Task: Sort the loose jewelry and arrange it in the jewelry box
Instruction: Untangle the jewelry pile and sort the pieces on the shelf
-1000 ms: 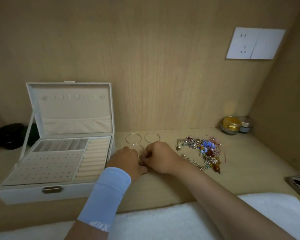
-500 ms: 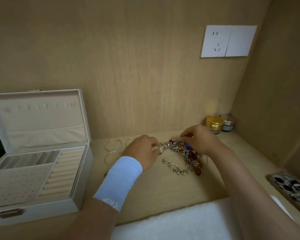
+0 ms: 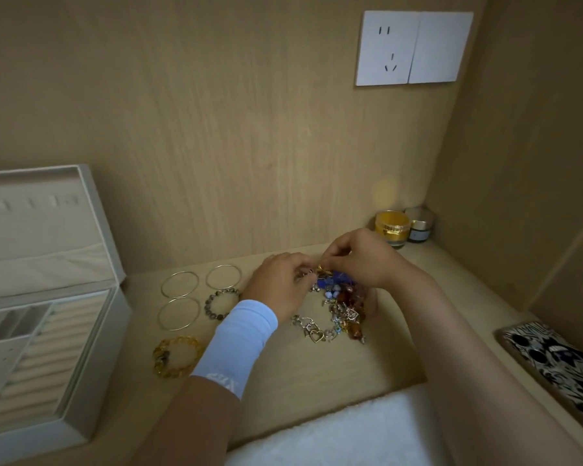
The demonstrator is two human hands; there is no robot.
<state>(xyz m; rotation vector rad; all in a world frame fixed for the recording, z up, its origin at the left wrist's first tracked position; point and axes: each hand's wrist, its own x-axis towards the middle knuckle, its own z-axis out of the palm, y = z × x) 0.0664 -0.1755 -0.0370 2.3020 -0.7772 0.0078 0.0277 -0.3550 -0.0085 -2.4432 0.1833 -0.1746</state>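
- The box [image 3: 91, 364] stands open at the left edge of the tabletop [image 3: 283, 371], lid upright, with ring rolls and compartments exposed.
- Three bangles [image 3: 179, 297], a beaded bracelet [image 3: 207, 304] and an amber bracelet [image 3: 159, 359] lie singly between the box and the left hand.
- The pile [image 3: 344, 307] of tangled charms and beads lies mid-tabletop, toward the back edge.
- The left hand [image 3: 280, 284], with a pale blue sleeve [image 3: 236, 341] on the wrist, has curled fingertips pinching the pile's back-left end.
- The right hand [image 3: 360, 260] has fingertips pinching a gold piece at the pile's top, touching the left fingertips.
- Two jars [image 3: 392, 227] stand in the back right corner.
- A patterned phone case [image 3: 552, 361] lies at the right edge.
- A white towel [image 3: 344, 432] lies along the front edge.
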